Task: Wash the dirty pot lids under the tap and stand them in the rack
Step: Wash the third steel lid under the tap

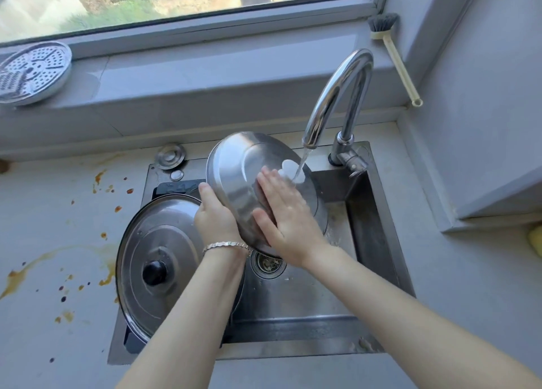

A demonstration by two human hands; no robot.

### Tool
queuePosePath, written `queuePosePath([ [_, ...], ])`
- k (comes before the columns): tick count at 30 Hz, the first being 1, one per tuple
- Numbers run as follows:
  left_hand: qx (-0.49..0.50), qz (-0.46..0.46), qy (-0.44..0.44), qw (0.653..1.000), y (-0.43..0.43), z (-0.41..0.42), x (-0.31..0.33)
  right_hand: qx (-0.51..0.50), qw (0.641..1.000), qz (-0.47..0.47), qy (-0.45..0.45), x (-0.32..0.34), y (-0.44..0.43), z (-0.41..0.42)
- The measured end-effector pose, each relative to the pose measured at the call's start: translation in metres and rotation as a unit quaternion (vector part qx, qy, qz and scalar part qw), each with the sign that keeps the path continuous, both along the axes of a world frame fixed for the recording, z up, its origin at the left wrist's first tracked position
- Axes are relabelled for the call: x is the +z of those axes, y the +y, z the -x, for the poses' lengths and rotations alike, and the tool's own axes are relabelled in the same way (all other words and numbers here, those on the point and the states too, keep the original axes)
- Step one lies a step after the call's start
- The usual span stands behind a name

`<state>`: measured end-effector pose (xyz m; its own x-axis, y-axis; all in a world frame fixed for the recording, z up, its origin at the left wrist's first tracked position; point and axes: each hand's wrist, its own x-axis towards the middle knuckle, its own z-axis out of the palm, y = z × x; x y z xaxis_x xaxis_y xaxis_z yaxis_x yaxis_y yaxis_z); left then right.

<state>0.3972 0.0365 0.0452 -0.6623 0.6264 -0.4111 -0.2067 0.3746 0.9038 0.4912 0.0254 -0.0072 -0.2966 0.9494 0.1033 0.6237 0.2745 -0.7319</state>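
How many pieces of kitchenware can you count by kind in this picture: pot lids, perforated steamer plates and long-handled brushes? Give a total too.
Pot lids: 2 (held lid, black-knobbed lid)
Perforated steamer plate: 1
Long-handled brush: 1
Total: 4

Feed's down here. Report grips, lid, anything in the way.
Left grip holds the steel lid by its rim; right grip flat on it. Lid tilted under running tap. Knobbed lid rests at sink left; no rack visible.
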Motion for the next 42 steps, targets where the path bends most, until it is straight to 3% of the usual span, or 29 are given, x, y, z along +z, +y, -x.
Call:
queuePosePath([
  [4,-0.010,-0.017,0.012,1.000,-0.011,-0.013,0.002,-0.014,1.000,0.018,-0.015,0.029,0.035,0.011],
  [10,0.103,0.015,-0.057,0.993,0.004,0.009,0.014,0.047,0.994,-0.101,-0.006,-0.005,-0.021,0.007],
  [15,0.132,0.023,-0.063,0.989,-0.001,0.017,0.017,-0.008,0.997,0.078,0.027,-0.017,-0.013,-0.024],
  [19,0.146,0.038,-0.093,0.984,-0.005,0.013,0.018,-0.096,0.971,0.179,0.128,-0.008,0.012,-0.023],
  [21,0.148,0.041,-0.083,0.985,-0.009,0.008,0.020,-0.146,0.959,0.222,0.095,-0.006,0.016,-0.021],
  [23,0.138,0.047,-0.051,0.988,-0.009,0.004,0.021,-0.155,0.961,0.226,0.046,-0.005,0.005,-0.015],
  [25,0.138,0.061,-0.026,0.988,-0.008,0.001,0.023,-0.099,0.979,0.179,0.002,0.002,-0.017,-0.002],
  [28,0.142,0.041,-0.028,0.989,-0.007,-0.004,0.021,-0.059,0.987,0.150,-0.015,0.007,-0.026,0.006],
  [33,0.112,0.021,0.040,0.993,-0.018,-0.010,0.018,-0.195,0.930,0.303,0.069,-0.003,0.018,-0.023],
  [36,0.117,0.015,0.026,0.993,-0.013,-0.010,0.016,-0.144,0.967,0.209,-0.005,0.003,-0.001,-0.014],
  [39,0.109,0.014,0.012,0.994,-0.011,-0.009,0.015,-0.055,0.989,0.135,-0.015,0.003,-0.018,-0.006],
  [42,0.081,0.009,-0.012,0.997,-0.015,-0.005,0.011,-0.129,0.976,0.171,0.034,-0.014,0.011,-0.022],
])
